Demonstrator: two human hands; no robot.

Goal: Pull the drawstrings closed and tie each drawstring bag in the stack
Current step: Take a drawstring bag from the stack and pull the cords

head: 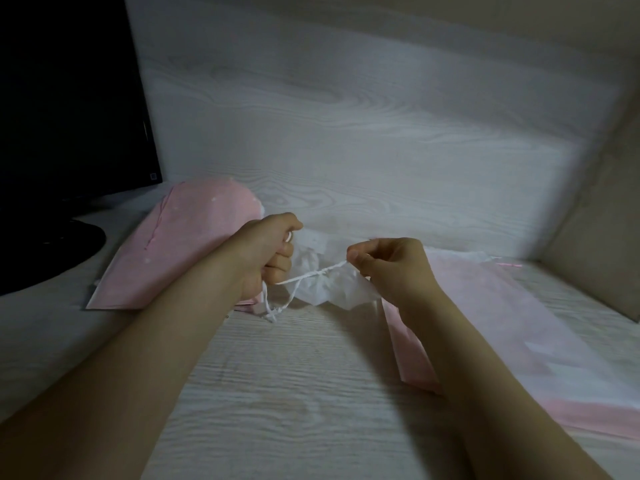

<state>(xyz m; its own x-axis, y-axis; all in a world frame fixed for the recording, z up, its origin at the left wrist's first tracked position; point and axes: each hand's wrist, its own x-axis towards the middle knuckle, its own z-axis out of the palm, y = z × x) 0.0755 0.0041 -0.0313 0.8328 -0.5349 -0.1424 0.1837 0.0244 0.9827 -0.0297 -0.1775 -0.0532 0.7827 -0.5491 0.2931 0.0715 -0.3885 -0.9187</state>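
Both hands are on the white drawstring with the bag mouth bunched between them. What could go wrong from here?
1. The right hand pinches only the tip of the white drawstring; that grip may slip as tension rises.
2. Loose cord hanging below the left hand ends in a small tangle and could snag in the knot.
3. The bunched white bag looks thin and might tear if pulled hard.

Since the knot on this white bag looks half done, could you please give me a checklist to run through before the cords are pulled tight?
1. Left hand gripping a white drawstring: ok.
2. Right hand pinching the other cord end: ok.
3. Cords crossed in front of the white bag mouth: ok.
4. Bag mouth gathered shut: ok, it looks bunched.
5. Knot cinched: not ok, loose ends hang towards the table.
6. Pink bags clear of the cords: cannot tell.
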